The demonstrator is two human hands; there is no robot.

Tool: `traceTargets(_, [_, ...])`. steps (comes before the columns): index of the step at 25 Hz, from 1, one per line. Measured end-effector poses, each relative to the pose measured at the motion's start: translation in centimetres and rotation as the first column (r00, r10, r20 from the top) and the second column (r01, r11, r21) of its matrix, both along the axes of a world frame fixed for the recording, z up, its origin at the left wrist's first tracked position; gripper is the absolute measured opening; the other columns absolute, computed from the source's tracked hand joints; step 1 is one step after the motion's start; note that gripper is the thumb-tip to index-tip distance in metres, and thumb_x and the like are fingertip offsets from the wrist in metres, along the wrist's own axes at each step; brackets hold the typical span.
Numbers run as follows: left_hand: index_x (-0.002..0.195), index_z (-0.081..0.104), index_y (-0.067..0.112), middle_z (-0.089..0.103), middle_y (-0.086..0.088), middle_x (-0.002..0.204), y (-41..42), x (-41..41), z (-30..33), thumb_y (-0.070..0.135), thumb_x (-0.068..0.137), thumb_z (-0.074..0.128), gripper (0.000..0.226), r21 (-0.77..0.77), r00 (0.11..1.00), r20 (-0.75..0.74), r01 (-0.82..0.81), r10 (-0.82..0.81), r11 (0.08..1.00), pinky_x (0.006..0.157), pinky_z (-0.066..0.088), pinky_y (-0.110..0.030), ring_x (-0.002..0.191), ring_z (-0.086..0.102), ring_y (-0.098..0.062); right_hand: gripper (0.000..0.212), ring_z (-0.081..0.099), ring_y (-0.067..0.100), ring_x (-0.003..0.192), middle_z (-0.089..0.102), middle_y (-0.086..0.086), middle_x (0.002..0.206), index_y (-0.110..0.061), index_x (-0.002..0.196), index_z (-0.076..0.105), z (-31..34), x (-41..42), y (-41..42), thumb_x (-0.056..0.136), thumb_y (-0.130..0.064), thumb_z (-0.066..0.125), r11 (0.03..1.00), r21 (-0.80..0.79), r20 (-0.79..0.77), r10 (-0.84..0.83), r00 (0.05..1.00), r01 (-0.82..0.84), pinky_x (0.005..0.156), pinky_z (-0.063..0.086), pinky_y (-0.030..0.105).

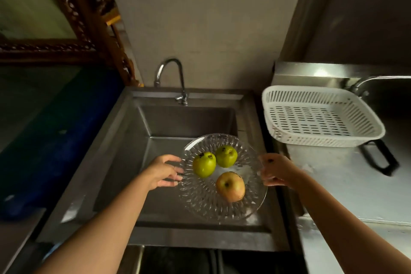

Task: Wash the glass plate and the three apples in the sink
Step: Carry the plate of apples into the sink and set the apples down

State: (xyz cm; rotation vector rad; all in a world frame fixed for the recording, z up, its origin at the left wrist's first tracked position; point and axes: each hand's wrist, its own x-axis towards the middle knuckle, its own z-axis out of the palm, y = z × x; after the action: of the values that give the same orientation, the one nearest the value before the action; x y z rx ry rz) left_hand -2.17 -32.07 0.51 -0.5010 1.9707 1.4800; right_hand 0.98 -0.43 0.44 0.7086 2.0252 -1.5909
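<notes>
Now both hands are at the glass plate [201,202], held over the right half of the steel sink [124,140]. Right hand [277,170] pinches the rim on the side away from the basin's middle; left hand [165,171] has its fingers loosely spread, tips touching the opposite rim. On the plate, two green apples [204,164] [226,156] sit touching each other toward the tap [171,80], the reddish-yellow apple [230,186] nearer the person. A white slotted basket [320,115] rests beside the sink, right of it.
</notes>
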Motion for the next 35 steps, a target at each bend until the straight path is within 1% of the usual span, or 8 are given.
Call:
traceTargets(8, [0.122,0.051,0.011,0.064,-0.011,0.096,-12.1,-4.9,-0.2,-0.021,0.078,0.048,0.055,-0.034,0.999,-0.027,-0.031,0.03,0.999,0.057,0.056,-0.025,0.076,0.063,-0.018,0.043,0.065,0.021,0.071,0.066,0.011,0.087,-0.019,0.102,0.057,-1.6,-6.1,-12.3,0.076,0.015,0.054,0.993,0.062,-0.021,0.099,0.995,-0.098,0.051,0.056,0.026])
traceTargets(12, [0.125,0.05,0.011,0.064,-0.013,0.103,-13.5,-7.4,-3.7,-0.019,0.078,0.051,0.056,-0.008,0.998,-0.021,-0.061,0.061,0.998,0.065,0.055,-0.028,0.077,0.063,-0.018,0.042,0.065,0.021,0.07,0.065,0.01,0.084,-0.019,0.103,0.056,-4.5,-9.6,-13.7,0.078,0.014,0.054,0.991,0.09,-0.018,0.096,0.995,-0.094,0.046,0.054,0.024])
traceTargets(16, [0.128,0.05,0.014,0.066,-0.006,0.095,-14.0,-10.0,-9.3,-0.014,0.079,0.054,0.056,0.012,0.996,0.026,-0.089,0.088,0.996,0.055,0.056,-0.018,0.069,0.066,-0.011,0.044,0.062,0.018,0.065,0.063,0.008,0.078,-0.016,0.107,0.056,-10.2,-12.9,-14.0,0.079,0.017,0.05,0.991,0.094,0.005,0.093,0.996,-0.093,0.045,0.055,0.023])
traceTargets(19, [0.13,0.049,0.014,0.066,-0.005,0.095,-13.8,-11.6,-14.5,-0.012,0.081,0.054,0.056,-0.008,0.99,0.062,-0.129,0.129,0.992,0.059,0.055,-0.019,0.062,0.066,-0.006,0.048,0.061,0.018,0.064,0.063,0.007,0.077,-0.014,0.11,0.058,-15.6,-14.9,-14.1,0.077,0.019,0.051,0.992,0.08,0.033,0.094,0.995,-0.096,0.047,0.056,0.022])
traceTargets(22, [0.13,0.049,0.013,0.066,-0.004,0.09,-13.7,-13.6,-20.7,-0.011,0.081,0.054,0.055,-0.031,0.983,0.089,-0.158,0.16,0.987,0.06,0.052,-0.021,0.069,0.062,-0.011,0.049,0.06,0.017,0.064,0.062,0.007,0.077,-0.014,0.114,0.057,-21.2,-16.5,-14.4,0.077,0.018,0.052,0.995,0.072,0.069,0.063,0.996,-0.068,0.05,0.055,0.023])
traceTargets(26, [0.13,0.049,0.01,0.064,-0.001,0.078,-13.9,-15.8,-28.0,-0.014,0.082,0.05,0.053,-0.046,0.978,0.11,-0.176,0.18,0.983,0.048,0.05,-0.015,0.049,0.062,-0.002,0.055,0.059,0.025,0.072,0.059,0.02,0.092,-0.007,0.123,0.052,-28.7,-17.7,-15.0,0.075,0.019,0.052,0.998,0.067,0.102,0.01,0.995,-0.017,0.05,0.053,0.026])
traceTargets(29, [0.129,0.051,0.008,0.065,-0.001,0.079,-14.8,-16.4,-32.4,-0.014,0.08,0.051,0.054,-0.067,0.982,0.072,-0.173,0.177,0.983,0.05,0.051,-0.016,0.062,0.062,-0.012,0.056,0.058,0.029,0.08,0.058,0.021,0.096,-0.009,0.122,0.053,-33.6,-18.3,-15.8,0.073,0.019,0.053,0.998,0.065,0.099,-0.011,0.995,0.004,0.062,0.052,0.035])
traceTargets(35, [0.13,0.047,0.001,0.068,0.006,0.061,-16.3,-16.3,-37.6,-0.018,0.081,0.048,0.052,-0.089,0.981,0.059,-0.178,0.183,0.98,0.044,0.047,-0.013,0.041,0.06,0.0,0.045,0.052,0.018,0.06,0.054,0.009,0.073,-0.005,0.115,0.051,-38.5,-18.2,-17.7,0.078,0.02,0.051,1.0,0.015,0.115,-0.009,0.993,0.008,0.037,0.049,0.016])
